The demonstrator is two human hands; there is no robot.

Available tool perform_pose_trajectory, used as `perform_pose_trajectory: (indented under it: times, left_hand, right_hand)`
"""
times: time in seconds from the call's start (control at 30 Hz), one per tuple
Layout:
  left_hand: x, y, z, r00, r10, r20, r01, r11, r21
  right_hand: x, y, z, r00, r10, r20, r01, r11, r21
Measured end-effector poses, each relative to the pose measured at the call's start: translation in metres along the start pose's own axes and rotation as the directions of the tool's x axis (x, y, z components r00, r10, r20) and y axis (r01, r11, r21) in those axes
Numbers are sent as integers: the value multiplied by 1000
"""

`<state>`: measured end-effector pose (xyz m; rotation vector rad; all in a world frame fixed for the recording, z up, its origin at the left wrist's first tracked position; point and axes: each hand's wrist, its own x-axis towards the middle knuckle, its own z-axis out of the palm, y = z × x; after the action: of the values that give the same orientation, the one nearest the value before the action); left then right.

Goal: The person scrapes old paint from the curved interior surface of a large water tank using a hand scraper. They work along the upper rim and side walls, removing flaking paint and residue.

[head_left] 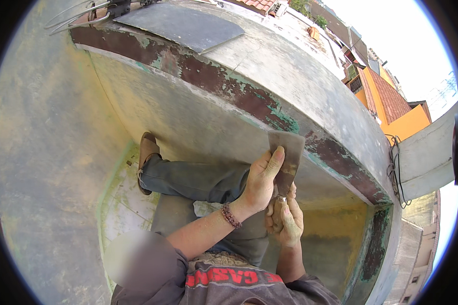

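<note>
Both my hands are on a paint scraper (292, 165) with a wide, stained metal blade and a wooden handle. Higher up, my left hand (262, 180) is closed about the blade, thumb flat on its face and fingers hidden behind. My right hand (288, 221) wraps round the handle below. The blade's broad end overlaps the lower side of a ledge band (224, 84) with flaking dark brown paint and green patches. I cannot tell whether the metal touches it. A braided bracelet (231, 215) circles my left wrist.
A dark flat sheet (180, 24) lies on the wall's grey top (310, 84). Bent metal rods (81, 18) stick out at upper left. Black cable (393, 168) hangs at the right. My shod foot (148, 152) rests on stained floor tiles (130, 203). Rooftops lie beyond the wall.
</note>
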<state>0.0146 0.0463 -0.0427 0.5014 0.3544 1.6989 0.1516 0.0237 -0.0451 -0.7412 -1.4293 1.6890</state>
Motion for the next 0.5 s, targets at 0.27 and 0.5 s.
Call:
perform_pose_trajectory:
  times: [0.27, 0.5]
  left_hand:
    - [6, 3, 5, 999, 23, -22, -25, 994, -109]
    - [3, 16, 8, 997, 27, -68, -32, 996, -80]
  right_hand:
    - [8, -13, 12, 996, -70, -46, 67, 995, -75]
    - [11, -16, 30, 996, -50, -76, 47, 998, -40]
